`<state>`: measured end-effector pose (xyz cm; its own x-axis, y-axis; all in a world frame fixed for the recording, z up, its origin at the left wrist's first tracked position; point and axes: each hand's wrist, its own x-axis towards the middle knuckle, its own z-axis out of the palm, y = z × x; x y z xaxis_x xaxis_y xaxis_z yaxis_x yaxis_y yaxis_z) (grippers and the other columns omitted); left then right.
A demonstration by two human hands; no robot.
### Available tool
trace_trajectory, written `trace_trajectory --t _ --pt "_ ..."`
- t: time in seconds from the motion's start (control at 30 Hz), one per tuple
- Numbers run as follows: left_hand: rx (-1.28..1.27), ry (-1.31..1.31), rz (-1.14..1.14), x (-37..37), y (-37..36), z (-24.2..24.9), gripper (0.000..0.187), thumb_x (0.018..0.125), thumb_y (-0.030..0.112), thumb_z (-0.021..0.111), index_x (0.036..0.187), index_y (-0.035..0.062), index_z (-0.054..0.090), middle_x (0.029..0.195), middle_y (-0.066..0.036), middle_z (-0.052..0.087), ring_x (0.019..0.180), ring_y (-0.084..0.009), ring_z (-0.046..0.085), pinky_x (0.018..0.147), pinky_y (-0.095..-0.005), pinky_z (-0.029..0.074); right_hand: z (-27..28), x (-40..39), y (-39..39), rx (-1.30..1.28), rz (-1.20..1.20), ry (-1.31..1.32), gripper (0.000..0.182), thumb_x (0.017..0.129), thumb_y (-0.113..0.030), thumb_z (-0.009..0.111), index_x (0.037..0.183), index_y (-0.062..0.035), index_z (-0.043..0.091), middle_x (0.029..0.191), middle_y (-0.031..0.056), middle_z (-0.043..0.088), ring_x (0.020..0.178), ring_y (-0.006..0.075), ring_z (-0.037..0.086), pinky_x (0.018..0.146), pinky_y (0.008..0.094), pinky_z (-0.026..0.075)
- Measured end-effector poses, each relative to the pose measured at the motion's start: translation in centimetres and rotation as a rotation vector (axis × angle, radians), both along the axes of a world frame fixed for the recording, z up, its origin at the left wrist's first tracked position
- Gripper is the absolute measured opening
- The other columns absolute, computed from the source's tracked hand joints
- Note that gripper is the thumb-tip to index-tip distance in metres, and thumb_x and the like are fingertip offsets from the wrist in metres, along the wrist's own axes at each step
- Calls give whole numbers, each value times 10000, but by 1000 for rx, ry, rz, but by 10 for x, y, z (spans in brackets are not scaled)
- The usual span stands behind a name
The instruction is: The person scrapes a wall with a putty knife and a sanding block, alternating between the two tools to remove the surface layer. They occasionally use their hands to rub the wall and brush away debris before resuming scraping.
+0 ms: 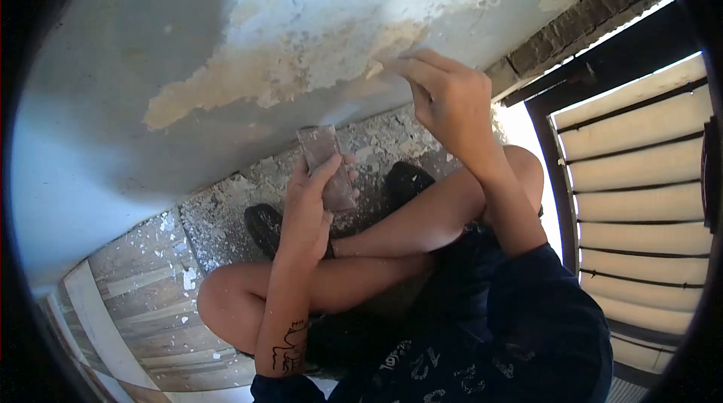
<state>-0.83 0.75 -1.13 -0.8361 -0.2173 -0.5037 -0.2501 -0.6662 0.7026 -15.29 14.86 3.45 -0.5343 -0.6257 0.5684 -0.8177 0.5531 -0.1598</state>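
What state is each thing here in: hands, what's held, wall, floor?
Left hand: closed on a flat block
Flat block: held, upper face exposed
Right hand: raised, fingers bent; fingertips blurred, can't tell if holding anything
Wall: coating partly peeled
Floor: littered with pale flakes

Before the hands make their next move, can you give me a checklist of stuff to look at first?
1. Left hand gripping the flat block: ok, thumb across it.
2. Right hand touching the wall: cannot tell, fingertips blurred.
3. Wall evenly coated: not ok, patchy.
4. Floor free of flakes: not ok, bits scattered about.
5. Dark shoes on: ok, both show.
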Motion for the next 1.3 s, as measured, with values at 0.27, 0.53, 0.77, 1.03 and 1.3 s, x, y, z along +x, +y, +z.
trace_trajectory --t 0.27,0.53,0.77,1.03,1.3 --pt "17 38 10 -1 0 0 338 872 170 578 1178 77 469 993 -63 603 852 -132 591 669 -278 519 -8 1 0 -44 -3 -33 314 670 -9 568 950 -123 653 880 26 649 730 272 625 600 373 502" --pt "26 36 15 0 0 1 353 870 183 581 1185 76 464 1000 -64 602 853 -131 587 677 -275 516 -29 -5 1 -12 -1 -40 292 685 -24 565 939 -134 659 864 56 645 684 278 620 571 374 489" --pt "17 31 16 -1 0 4 355 874 184 574 1193 79 459 1012 -71 600 864 -138 585 693 -282 513 -12 -5 3 -100 8 -55 270 690 5 612 912 -130 683 854 46 659 639 256 619 534 318 481" --pt "16 40 19 -3 0 1 346 875 180 573 1184 74 458 1012 -72 601 872 -142 589 694 -286 513 -18 -6 1 -135 16 -48 246 711 0 583 905 -118 677 826 53 645 628 270 606 537 335 477" --pt "-19 -1 28 -4 5 0 325 872 181 576 1161 74 472 991 -69 606 859 -138 591 682 -277 512 -25 -6 3 -120 46 -85 224 717 -21 560 891 -105 673 818 61 632 645 290 606 549 375 483"
